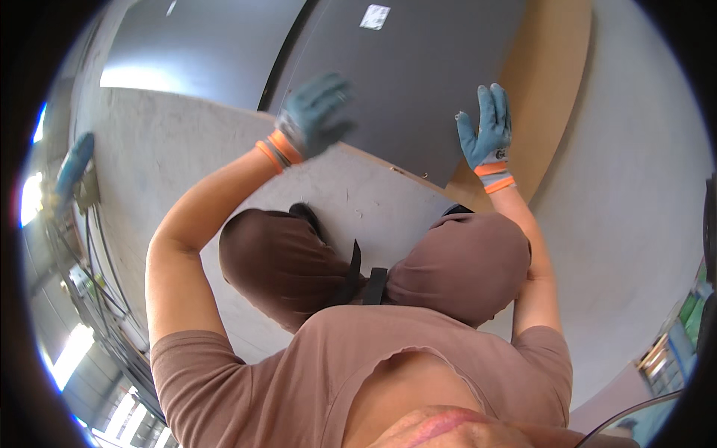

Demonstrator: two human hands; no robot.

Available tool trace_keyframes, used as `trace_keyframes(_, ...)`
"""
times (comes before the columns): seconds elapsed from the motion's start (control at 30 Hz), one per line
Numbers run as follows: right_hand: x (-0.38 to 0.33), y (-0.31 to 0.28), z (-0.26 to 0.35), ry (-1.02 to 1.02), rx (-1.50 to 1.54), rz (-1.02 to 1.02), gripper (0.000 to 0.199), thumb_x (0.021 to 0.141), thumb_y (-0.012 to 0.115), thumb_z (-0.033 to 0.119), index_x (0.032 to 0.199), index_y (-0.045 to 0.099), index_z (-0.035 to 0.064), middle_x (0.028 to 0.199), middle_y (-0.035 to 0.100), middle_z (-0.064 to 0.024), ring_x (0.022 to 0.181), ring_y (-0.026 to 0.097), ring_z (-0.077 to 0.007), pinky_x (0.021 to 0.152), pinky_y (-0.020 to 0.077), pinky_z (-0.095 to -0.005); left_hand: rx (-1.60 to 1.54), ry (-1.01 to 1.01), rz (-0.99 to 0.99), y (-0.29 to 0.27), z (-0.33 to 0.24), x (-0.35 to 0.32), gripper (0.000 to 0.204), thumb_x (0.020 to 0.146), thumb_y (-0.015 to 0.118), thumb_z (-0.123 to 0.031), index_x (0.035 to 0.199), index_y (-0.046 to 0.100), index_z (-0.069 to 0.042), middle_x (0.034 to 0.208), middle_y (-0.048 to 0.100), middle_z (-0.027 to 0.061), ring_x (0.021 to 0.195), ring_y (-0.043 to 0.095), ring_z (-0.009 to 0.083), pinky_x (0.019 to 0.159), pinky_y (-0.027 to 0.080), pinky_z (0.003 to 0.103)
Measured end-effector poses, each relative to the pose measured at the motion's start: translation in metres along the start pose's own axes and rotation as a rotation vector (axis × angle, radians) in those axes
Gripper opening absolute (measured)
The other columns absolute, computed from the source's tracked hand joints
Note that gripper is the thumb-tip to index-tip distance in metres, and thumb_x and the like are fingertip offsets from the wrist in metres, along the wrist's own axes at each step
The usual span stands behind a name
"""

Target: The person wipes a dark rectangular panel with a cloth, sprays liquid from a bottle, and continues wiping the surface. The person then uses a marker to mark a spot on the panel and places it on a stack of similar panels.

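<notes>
My left hand (317, 112), in a blue-grey work glove with an orange cuff, is raised over the left part of a large dark grey panel (418, 82). Its fingers are stretched out, somewhat smeared by motion, and I see nothing in them. Further right, my right hand (489, 128) wears a matching glove and holds nothing, thumb and fingers spread. It is over the tan board (549, 82) that shows along the dark panel's right side. Whether either hand touches a surface I cannot tell. A white label (375, 16) is stuck on the dark panel.
Another grey, shiny panel (202, 48) lies at the far left, with a dark gap beside it. My bent knees (459, 261) are close to the panel's near edge, above the grey floor (620, 209). Metal bars (101, 261) and a blurred blue thing (75, 163) stand at left.
</notes>
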State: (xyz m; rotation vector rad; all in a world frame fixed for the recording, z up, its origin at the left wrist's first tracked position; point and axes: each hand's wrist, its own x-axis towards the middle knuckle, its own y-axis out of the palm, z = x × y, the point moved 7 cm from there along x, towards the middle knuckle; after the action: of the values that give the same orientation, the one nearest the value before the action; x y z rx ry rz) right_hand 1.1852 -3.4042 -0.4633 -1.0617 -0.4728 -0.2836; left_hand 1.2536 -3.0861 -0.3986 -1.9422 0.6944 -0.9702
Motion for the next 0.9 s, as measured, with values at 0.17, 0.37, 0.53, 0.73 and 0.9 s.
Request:
trace_keyframes(0.17, 0.025, 0.012, 0.060, -0.447, 0.082, 0.337, 0.059, 0.090, 0.078, 0.028, 0.141, 0.061, 0.0055, 0.149, 0.056, -0.0177, 0.140, 0.052, -0.0410, 0.112, 0.0489, -0.0506, -0.051, -0.707, -0.596, -0.052, 0.068, -0.097, 0.020, 0.097, 0.075, -0.020, 0.100, 0.076, 0.000, 0.091, 0.077, 0.0141, 0.080, 0.073, 0.0246, 0.076, 0.058, 0.036)
trace_keyframes(0.37, 0.047, 0.010, 0.071, -0.627, 0.155, 0.630, 0.061, 0.090, 0.077, 0.030, 0.143, 0.059, 0.0060, 0.150, 0.056, -0.0175, 0.141, 0.052, -0.0411, 0.114, 0.0470, -0.0513, -0.306, -1.313, -0.689, 0.055, 0.050, -0.183, 0.034, 0.100, 0.071, -0.030, 0.105, 0.075, 0.003, 0.088, 0.077, 0.0177, 0.080, 0.069, 0.0164, 0.077, 0.056, 0.035)
trace_keyframes(0.53, 0.046, 0.012, 0.073, -0.709, 0.151, 0.645, 0.071, 0.083, 0.080, 0.036, 0.146, 0.057, 0.0104, 0.151, 0.053, -0.0156, 0.141, 0.050, -0.0390, 0.114, 0.0468, -0.0511, -0.601, -1.388, -0.779, 0.140, -0.020, -0.165, 0.035, 0.100, 0.070, -0.030, 0.107, 0.075, 0.003, 0.090, 0.076, 0.0132, 0.083, 0.068, 0.0168, 0.079, 0.055, 0.035)
trace_keyframes(0.73, 0.046, 0.013, 0.067, -0.690, 0.087, 0.576, 0.086, 0.079, 0.085, 0.037, 0.151, 0.052, 0.0068, 0.155, 0.048, -0.0185, 0.144, 0.046, -0.0424, 0.116, 0.0439, -0.0518, -0.849, -1.565, -0.702, 0.199, -0.084, -0.134, 0.032, 0.099, 0.072, -0.026, 0.111, 0.075, 0.004, 0.095, 0.075, 0.0047, 0.087, 0.064, 0.0118, 0.079, 0.054, 0.031)
trace_keyframes(0.9, 0.047, 0.015, 0.066, -0.669, 0.019, 0.526, 0.090, 0.074, 0.088, 0.038, 0.151, 0.052, 0.0084, 0.155, 0.047, -0.0179, 0.144, 0.043, -0.0423, 0.116, 0.0427, -0.0528, -0.868, -1.577, -0.696, 0.211, -0.109, -0.125, 0.032, 0.099, 0.071, -0.026, 0.109, 0.075, 0.004, 0.092, 0.073, 0.0040, 0.085, 0.062, 0.0113, 0.078, 0.053, 0.031)
